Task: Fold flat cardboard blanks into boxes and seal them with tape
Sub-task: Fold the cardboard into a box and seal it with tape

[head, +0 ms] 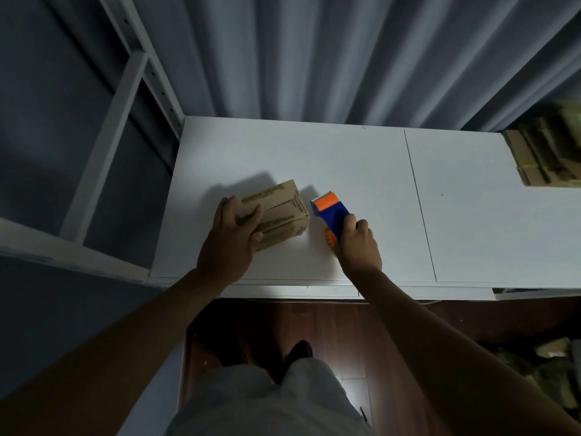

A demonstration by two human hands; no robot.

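Surface: white table (361, 158) with a dark seam running across its top, pale pleated curtain (314, 58) hanging behind it.
Left hand: left hand (228, 240) grips the near end of a small brown cardboard box (279, 212), thumb on its side, fingers curled over the top.
Box: folded up, lying on the table, top flaps meeting along a centre seam, just beside the right hand's tool.
Right hand: right hand (360, 247) wraps round the handle of a blue and orange tape dispenser (331, 210), its orange head pointing away from the wrist, close to the box's end.
Far right of the right hand: stack of flat brown cardboard blanks (547, 152) at the table's edge.
Beyond the left hand: white metal shelf frame (125, 89).
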